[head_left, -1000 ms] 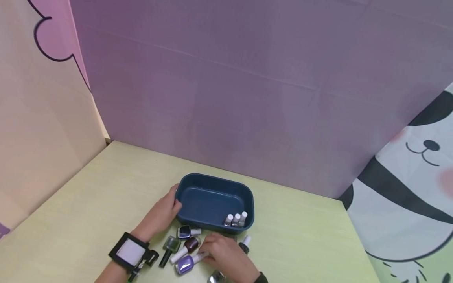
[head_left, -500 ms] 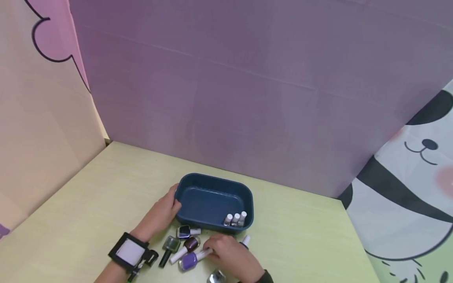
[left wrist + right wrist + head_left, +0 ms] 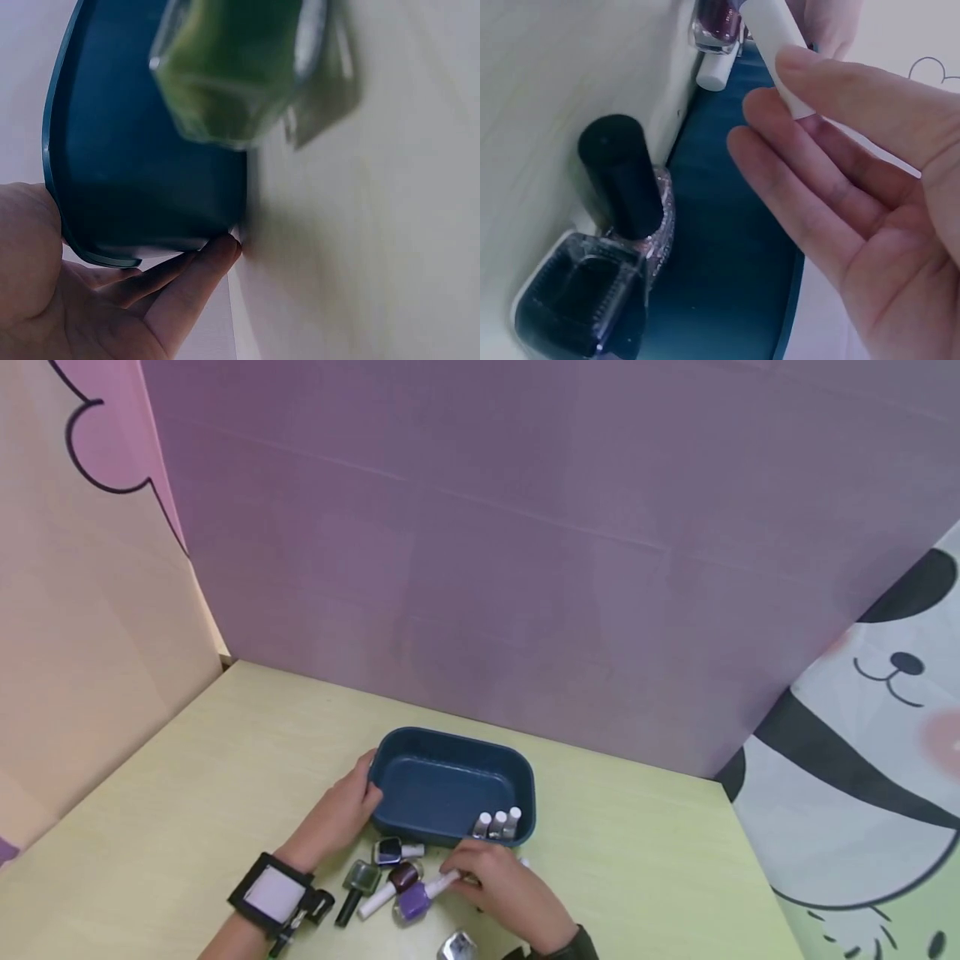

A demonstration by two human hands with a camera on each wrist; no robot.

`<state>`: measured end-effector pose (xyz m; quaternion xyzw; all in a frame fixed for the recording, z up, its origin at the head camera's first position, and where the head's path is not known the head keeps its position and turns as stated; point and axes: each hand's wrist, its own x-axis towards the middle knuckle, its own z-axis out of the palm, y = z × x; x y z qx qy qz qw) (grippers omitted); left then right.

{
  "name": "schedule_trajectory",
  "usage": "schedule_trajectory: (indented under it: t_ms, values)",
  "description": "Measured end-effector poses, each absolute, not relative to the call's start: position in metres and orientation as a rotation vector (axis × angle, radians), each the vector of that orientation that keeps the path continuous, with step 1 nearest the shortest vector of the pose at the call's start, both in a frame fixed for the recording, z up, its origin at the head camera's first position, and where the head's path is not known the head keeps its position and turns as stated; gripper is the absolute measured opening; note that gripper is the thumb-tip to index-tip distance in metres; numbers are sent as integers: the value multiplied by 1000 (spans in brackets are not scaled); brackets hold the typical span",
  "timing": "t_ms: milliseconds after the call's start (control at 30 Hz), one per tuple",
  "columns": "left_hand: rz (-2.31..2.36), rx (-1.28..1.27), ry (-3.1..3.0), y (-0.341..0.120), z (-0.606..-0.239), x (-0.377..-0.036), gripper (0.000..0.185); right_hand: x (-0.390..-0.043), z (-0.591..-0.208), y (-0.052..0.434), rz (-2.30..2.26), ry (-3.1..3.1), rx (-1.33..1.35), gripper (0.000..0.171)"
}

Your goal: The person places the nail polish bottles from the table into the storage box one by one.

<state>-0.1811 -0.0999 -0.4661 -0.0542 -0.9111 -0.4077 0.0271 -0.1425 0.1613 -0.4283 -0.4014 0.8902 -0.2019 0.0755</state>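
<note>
My right hand (image 3: 504, 887) pinches the white cap of the purple bottle (image 3: 415, 900), which lies on the table (image 3: 187, 777) at six o'clock from the tray (image 3: 452, 782). My left hand (image 3: 341, 814) grips the tray's rim at nine o'clock, fingers curled under its edge. Three white-capped bottles (image 3: 498, 823) stand inside the tray at four o'clock.

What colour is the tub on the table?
Dark blue tub; the head view shows it best.

One dark blue rectangular plastic tray (image 3: 450, 743) is holding three white-capped small bottles (image 3: 498, 823), while six glass nail polish bottles (image 3: 389, 852) are lying outside on the table.
</note>
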Motion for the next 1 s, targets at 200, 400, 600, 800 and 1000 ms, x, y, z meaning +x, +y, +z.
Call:
schedule_trajectory:
  t_ms: [200,400,600,800,1000]
  values:
    - [-1259,-163,-2814,-100,-465,-181,60,-143,-424,164,-644,2667,-1246,13]
    - [-1250,-161,-2808,-99,-465,-180,60,-143,-420,165,-650,2661,-1214,15]
    - [-1270,-152,-2810,-100,-465,-180,60,-143,-417,165,-680,2641,-1175,15]
    - [-1261,-154,-2807,-100,-466,-181,60,-144,-417,167,-734,2640,-1208,16]
    - [-1248,-161,-2813,-100,-465,-180,60,-143,-414,168,-722,2649,-1207,17]
